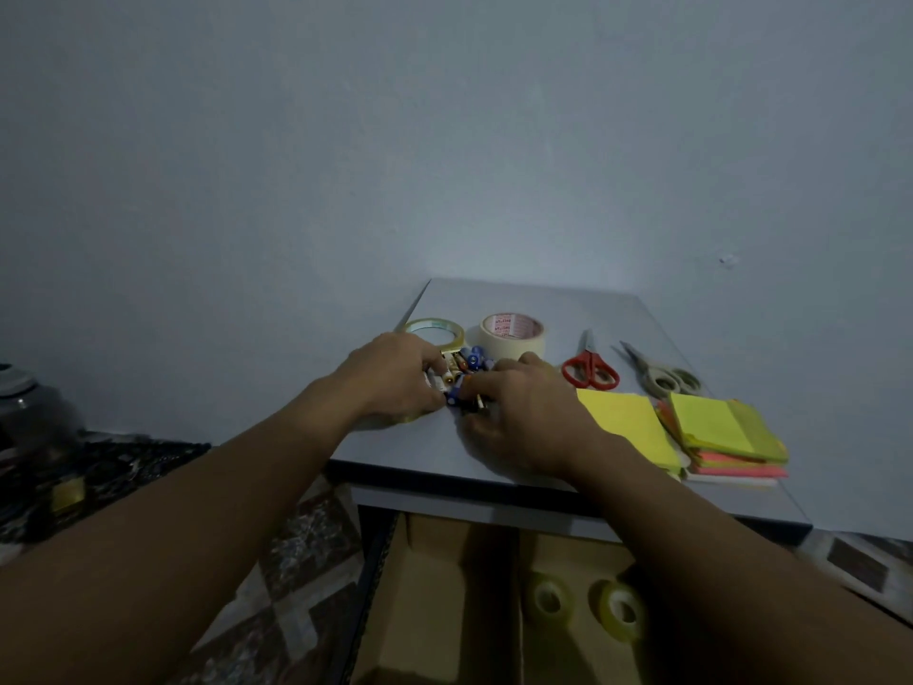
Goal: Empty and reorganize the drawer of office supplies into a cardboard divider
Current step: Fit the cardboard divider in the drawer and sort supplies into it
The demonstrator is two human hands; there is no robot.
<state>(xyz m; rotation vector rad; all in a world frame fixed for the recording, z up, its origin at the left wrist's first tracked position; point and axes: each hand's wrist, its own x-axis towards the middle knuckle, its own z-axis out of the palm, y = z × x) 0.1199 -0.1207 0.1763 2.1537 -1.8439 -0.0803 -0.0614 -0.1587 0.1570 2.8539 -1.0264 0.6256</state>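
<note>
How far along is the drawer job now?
Done: two small tape rolls lie in one compartment of the cardboard divider. In hand: left hand and right hand grip a bundle of small supplies. Left on the table: clear tape, masking tape, red scissors, grey scissors, sticky notes.

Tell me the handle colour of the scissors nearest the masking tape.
Red handles on those scissors, clearest in the head view.

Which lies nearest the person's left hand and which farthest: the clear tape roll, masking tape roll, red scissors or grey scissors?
From the left hand, which grips the pens together with the right hand:
1. clear tape roll, just behind the hand.
2. masking tape roll, to its right.
3. red scissors, further right.
4. grey scissors, farthest right.
</note>
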